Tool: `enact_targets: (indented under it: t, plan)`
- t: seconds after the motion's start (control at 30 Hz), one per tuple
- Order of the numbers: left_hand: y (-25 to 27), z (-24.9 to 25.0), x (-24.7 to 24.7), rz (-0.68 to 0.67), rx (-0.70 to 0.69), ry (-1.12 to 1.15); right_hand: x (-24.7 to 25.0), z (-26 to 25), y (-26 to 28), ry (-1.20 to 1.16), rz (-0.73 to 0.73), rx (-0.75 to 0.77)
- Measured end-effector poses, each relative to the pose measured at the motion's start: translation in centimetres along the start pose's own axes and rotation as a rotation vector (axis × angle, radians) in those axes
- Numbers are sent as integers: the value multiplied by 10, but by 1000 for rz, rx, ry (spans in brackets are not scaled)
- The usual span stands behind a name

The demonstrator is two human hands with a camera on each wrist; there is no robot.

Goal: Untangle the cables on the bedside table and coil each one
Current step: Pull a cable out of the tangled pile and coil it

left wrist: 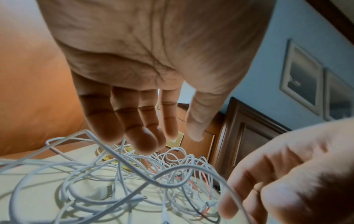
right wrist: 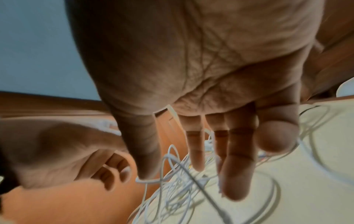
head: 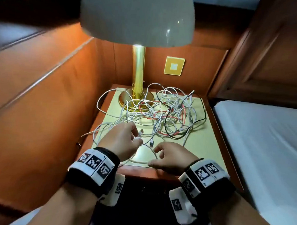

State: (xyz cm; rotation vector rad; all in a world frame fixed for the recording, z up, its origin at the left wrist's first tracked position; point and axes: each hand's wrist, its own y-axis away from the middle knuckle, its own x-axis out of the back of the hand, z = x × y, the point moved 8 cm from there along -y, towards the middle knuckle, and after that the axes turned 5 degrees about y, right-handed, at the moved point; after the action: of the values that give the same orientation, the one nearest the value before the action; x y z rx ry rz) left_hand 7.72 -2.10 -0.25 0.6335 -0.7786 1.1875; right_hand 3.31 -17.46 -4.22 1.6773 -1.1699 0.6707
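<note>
Cables [head: 161, 113], mostly white with a red cable [head: 181, 113] and a black cable [head: 204, 112] threaded through, lie in one loose tangle across the counter [head: 199, 151]. Some loops wrap the lamp base [head: 127, 100].

The left hand [head: 123, 140] hovers over the near edge of the pile, its fingers [left wrist: 145, 139] nearly straight and the thumb apart, with nothing gripped in the wrist view. The right hand [head: 172, 159] is spread too, fingers [right wrist: 237, 166] extended. Only its thumb tip appears to touch the front white loop [head: 146, 162], and nothing is pinched.

These leads look light, thin and springy. They will likely slide easily and hold their curl, but pulling mid-length would probably tighten knots and drag the whole heap. The better hold is probably a free end such as the plug [head: 151, 144], lying exposed between the hands. Pinch just behind the connector and feed it back through the loops, with the other hand pinning the pile. Take care near the lamp, since a snagged loop could tug it.
</note>
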Motion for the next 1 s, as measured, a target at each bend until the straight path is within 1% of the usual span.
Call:
enact_targets:
  t: [0.03,0.1,0.13,0.23,0.33,0.43,0.57,0.6,0.63,0.73,0.77,0.8,0.9,0.97,1.0]
  plan:
    - [-3,-4,-3,-8,-12,-32,-1,-1,-7,32,2,8]
    - [-5,-10,-6,-15,-40,-81,9,3,-14,35,88,15]
    - [-3,-13,-8,-26,-43,-67,15,6,-15,14,133,4]
    - [0,-18,-14,-41,-73,-43,38,9,-12,-172,272,36]
    - [2,-23,-13,-20,-75,-23,64,4,1,-328,432,141]
    - [5,-20,-9,36,-78,27,80,-5,12,-461,537,268]
    - [2,-21,11,227,-26,200,89,-10,24,-599,616,377]
    - [1,-23,16,251,-11,214,90,-11,26,-624,630,392]
    - [1,-25,19,250,2,205,90,-11,27,-653,633,403]
    - [-3,-29,22,179,-16,180,90,-13,29,-753,630,434]
    - [-4,-30,26,178,-8,170,91,-12,28,-804,635,438]
    - [-5,-34,31,193,10,167,92,-11,27,-860,641,432]
    - [-9,-57,48,301,106,162,94,2,22,-988,682,361]
    - [-9,-70,60,387,140,152,94,11,18,-993,719,310]
    - [-9,-74,65,430,133,144,92,14,16,-979,729,286]
